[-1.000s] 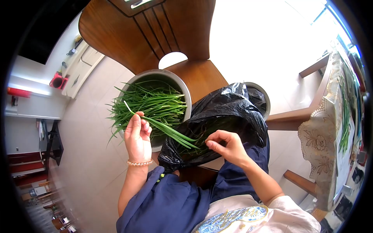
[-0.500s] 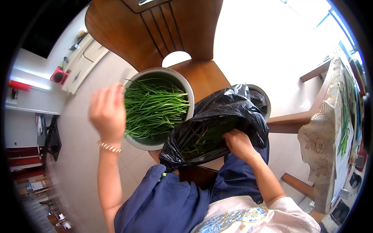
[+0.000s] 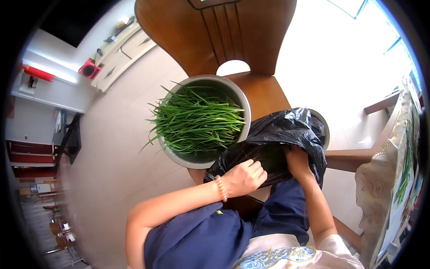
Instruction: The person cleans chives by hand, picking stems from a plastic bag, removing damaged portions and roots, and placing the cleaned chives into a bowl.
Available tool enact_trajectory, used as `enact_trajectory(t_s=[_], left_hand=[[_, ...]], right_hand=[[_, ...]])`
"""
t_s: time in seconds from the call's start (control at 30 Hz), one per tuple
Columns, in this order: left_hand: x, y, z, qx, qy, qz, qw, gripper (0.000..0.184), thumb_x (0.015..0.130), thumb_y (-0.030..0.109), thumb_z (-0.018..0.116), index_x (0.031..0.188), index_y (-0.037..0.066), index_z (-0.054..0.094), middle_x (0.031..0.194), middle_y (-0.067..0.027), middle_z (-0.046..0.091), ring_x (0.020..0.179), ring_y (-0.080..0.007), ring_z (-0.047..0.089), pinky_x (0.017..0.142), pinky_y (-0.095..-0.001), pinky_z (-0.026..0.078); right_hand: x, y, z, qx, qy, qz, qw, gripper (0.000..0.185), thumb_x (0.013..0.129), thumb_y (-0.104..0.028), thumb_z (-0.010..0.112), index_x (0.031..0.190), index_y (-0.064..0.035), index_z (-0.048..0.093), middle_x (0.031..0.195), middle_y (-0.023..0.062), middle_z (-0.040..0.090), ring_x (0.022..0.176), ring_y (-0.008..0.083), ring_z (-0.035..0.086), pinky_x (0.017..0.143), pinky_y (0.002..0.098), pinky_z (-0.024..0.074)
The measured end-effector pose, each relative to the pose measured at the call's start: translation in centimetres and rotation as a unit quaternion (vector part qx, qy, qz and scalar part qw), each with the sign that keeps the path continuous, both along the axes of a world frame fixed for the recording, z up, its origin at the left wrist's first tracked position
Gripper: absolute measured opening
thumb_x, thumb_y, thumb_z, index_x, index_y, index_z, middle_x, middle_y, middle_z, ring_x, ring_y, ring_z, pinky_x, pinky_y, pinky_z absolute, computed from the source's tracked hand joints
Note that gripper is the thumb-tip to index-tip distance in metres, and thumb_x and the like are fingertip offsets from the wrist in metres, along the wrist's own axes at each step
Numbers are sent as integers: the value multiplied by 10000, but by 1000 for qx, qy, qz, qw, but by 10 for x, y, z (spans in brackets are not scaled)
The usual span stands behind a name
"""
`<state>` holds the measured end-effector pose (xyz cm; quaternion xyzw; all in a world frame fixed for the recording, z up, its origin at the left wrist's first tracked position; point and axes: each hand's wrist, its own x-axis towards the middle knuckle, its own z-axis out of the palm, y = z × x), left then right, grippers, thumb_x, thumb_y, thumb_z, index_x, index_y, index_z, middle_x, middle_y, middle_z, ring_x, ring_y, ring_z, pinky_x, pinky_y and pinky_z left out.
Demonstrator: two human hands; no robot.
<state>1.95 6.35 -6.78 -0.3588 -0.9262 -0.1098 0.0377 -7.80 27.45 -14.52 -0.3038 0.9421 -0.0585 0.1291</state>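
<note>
A black plastic bag [image 3: 280, 127] lies open above my lap, its inside dark with some greens in it. My left hand [image 3: 245, 178], a beaded bracelet at its wrist, is at the near-left rim of the bag opening. Its fingers are curled together, and what they hold, if anything, is hidden. My right hand [image 3: 298, 161] reaches into the right side of the bag, its fingertips out of sight in the shadow. Left of the bag stands a round metal basin [image 3: 246, 107] heaped with long green chives [image 3: 197, 119], some hanging over its left rim.
A wooden chair [image 3: 257, 96] is in front of me, behind the basin and bag. Another round container [image 3: 323, 125] shows behind the bag. At the right, a table with a lace cloth [image 3: 374, 188] bears more long greens [image 3: 405, 175]. A cream cabinet [image 3: 118, 60] stands far left.
My left hand has moved from the left side of the basin to the bag opening. My right hand has gone deeper into the bag. The camera view has turned slightly left.
</note>
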Motion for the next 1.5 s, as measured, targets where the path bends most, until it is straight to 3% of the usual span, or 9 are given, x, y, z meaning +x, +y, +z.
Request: enact_trajectory(t_s=[0.03,0.2,0.4,0.5,0.8,0.87,1.07,1.27,1.5], left_hand=[[1,0,-8,-60,-36,0,998,312,738,290,615,889,20,577,754,-62,577,850,-205,548,829,-331,421],[16,-5,-25,-39,-140,25,989,627,680,489,630,1052,-10,551,731,-97,587,860,-256,545,995,-424,310],[21,2,-32,-49,-169,-25,984,309,705,359,636,799,67,604,726,-76,615,844,-229,572,953,-402,350],[22,5,-35,29,-178,-40,983,64,714,131,523,692,101,575,673,-48,533,699,-204,546,714,-321,439],[20,3,-28,61,-203,-26,977,51,714,103,526,706,89,575,692,-55,531,727,-223,564,708,-337,464],[20,2,-27,64,-206,-30,976,39,708,101,537,704,85,572,694,-56,531,724,-225,564,703,-336,465],[19,3,-24,66,-191,-34,979,59,701,129,544,670,98,584,690,-48,552,730,-212,579,681,-325,464],[19,1,-23,82,-199,-23,976,65,674,107,613,683,76,557,681,-55,520,698,-226,563,676,-340,472],[17,0,-19,87,-204,-21,975,115,703,154,638,760,67,590,719,-64,549,713,-239,570,683,-340,472]], right_hand=[[-2,2,-6,-4,19,17,1000,375,685,14,525,1049,-61,578,991,211,554,911,369,568,718,445,489],[-13,6,-5,-89,46,36,994,249,633,-14,589,876,-57,622,790,178,617,780,353,596,679,449,480],[-22,15,-5,-48,62,16,997,243,727,-102,594,959,-34,614,929,195,604,908,368,561,809,440,442],[-27,22,8,-58,68,4,996,360,742,-117,592,1089,-22,566,1107,218,544,1074,369,488,941,418,371],[-22,30,-29,-44,86,26,995,309,799,-109,468,1073,-13,571,1083,226,554,1054,363,500,920,407,380],[-23,20,-34,-184,99,-103,973,276,829,-119,446,1042,-19,589,1061,212,570,1028,356,518,896,405,393],[-30,23,-4,-134,138,24,981,240,823,-99,460,1000,-17,601,1035,198,583,1003,339,535,869,404,406],[-32,21,41,-18,-50,-18,998,306,775,-129,557,1057,-10,577,1015,221,580,997,373,536,881,403,409],[-25,10,86,-163,-167,-158,960,274,809,-180,614,989,25,591,950,182,622,920,299,587,824,350,443]])
